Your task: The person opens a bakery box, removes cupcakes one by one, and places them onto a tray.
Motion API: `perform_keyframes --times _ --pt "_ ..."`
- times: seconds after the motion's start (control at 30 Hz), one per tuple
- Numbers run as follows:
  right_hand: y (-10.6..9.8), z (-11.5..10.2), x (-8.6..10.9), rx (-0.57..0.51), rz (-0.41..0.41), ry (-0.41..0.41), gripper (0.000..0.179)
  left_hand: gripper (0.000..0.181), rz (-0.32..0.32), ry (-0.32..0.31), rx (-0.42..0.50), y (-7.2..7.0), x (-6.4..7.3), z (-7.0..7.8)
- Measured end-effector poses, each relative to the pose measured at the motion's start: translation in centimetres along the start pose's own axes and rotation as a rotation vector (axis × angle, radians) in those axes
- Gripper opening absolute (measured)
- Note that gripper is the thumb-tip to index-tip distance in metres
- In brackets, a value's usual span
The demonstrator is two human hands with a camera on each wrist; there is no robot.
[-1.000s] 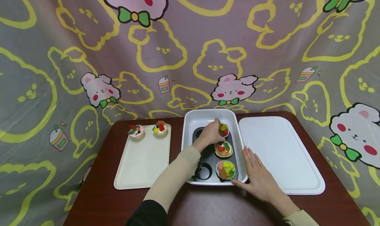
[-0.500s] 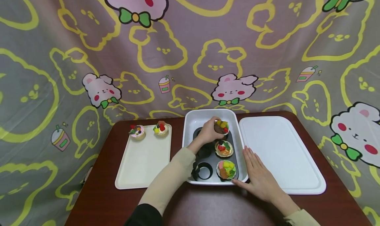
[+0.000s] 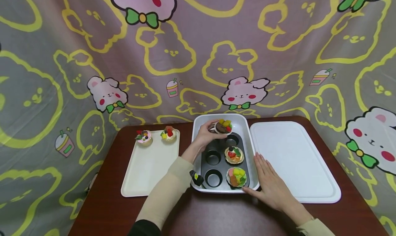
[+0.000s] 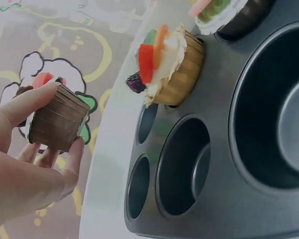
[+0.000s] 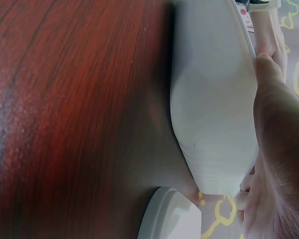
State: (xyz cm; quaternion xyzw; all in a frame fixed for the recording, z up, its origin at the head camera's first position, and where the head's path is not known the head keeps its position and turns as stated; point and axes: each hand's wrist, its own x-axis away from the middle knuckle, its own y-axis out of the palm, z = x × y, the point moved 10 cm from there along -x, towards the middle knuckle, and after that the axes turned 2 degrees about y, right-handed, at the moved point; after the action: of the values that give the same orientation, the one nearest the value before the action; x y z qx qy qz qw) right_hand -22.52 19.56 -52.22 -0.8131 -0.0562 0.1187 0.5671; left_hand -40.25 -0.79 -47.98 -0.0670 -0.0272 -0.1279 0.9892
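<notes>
My left hand (image 3: 204, 134) grips a chocolate cupcake (image 3: 221, 128) with yellow and red fruit on top. It holds the cupcake above the far end of a dark muffin tin (image 3: 223, 174); in the left wrist view, thumb and fingers clasp the cupcake's brown ridged side (image 4: 59, 119). Two fruit-topped cakes sit in the tin's right column: a berry tart (image 3: 234, 155) in the middle and a yellow-and-green topped one (image 3: 236, 177) in front. The tin lies inside a deep white tray (image 3: 250, 143). My right hand (image 3: 272, 186), fingers straight, rests against that tray's front right corner.
On the left lies a cream tray (image 3: 150, 170) with a pink-topped cupcake (image 3: 143, 138) and a cream-topped cupcake (image 3: 168, 134) at its far end. A flat white tray (image 3: 295, 160) lies on the right. A patterned cloth (image 3: 191, 57) hangs behind the brown table (image 3: 222, 215).
My left hand has lifted the chocolate cupcake out of the tin's far right cup and carried it up and leftward. That cup now shows bare. The right hand has stayed put.
</notes>
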Motion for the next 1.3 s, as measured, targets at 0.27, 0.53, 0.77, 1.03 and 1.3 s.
perform_keyframes --times 0.27,0.53,0.77,1.03,1.3 --pt "0.2 0.1 0.0 0.002 -0.011 0.011 0.126 0.075 0.017 -0.007 0.01 -1.6 1.2 0.3" --pt "0.1 0.2 0.0 0.005 -0.015 0.02 0.127 0.072 0.025 0.001 -0.038 -3.5 2.8 0.3" --pt "0.1 0.2 0.0 0.0 -0.006 0.015 0.125 0.073 0.067 0.016 -0.071 -5.7 4.4 0.4" --pt "0.0 0.2 0.0 0.005 0.005 0.007 0.125 0.073 0.112 0.006 -0.012 -8.8 5.9 -0.7" --pt "0.1 0.1 0.0 0.005 -0.017 0.014 0.127 0.075 0.186 -0.021 0.01 -12.0 7.7 -2.4"
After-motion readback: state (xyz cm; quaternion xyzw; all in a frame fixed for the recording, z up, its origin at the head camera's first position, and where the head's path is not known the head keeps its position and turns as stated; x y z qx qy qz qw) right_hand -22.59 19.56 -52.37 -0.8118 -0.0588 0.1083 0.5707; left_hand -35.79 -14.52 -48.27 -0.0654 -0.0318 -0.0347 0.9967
